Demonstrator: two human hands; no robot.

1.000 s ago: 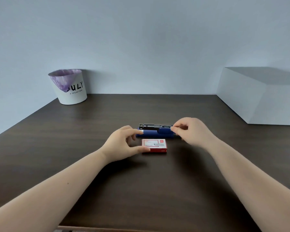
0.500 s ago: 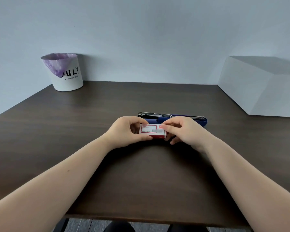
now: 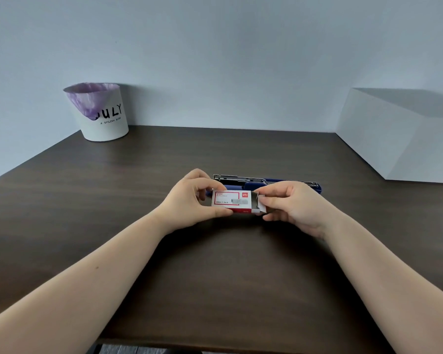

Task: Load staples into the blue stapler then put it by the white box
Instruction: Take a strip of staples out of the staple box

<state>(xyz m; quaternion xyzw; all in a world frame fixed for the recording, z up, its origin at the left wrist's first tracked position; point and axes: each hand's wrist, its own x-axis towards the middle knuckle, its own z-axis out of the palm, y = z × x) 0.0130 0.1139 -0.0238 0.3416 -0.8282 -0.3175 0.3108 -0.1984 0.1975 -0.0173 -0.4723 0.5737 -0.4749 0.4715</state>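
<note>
A small red and white staple box [image 3: 232, 202] is being held just above the dark wooden table [image 3: 113, 200], near the middle, between both hands. The left hand [image 3: 189, 200] is wrapped round the box's left end, thumb underneath at the front and fingers curled over the top and back. The right hand [image 3: 289, 204] is closed in a pinch on the little white end flap [image 3: 261, 203], which is folded out from the box's right end, so that end looks opened up. Right behind the hands, the blue stapler [image 3: 266, 183] is laid flat on the table, swung open with its metal staple track facing up; part of it is hidden by the fingers. The white box [image 3: 399, 139] is parked at the far right of the table, well apart from the stapler. A white cup-style bin with a purple liner [image 3: 100, 113] is sat at the far left corner against the wall.
</note>
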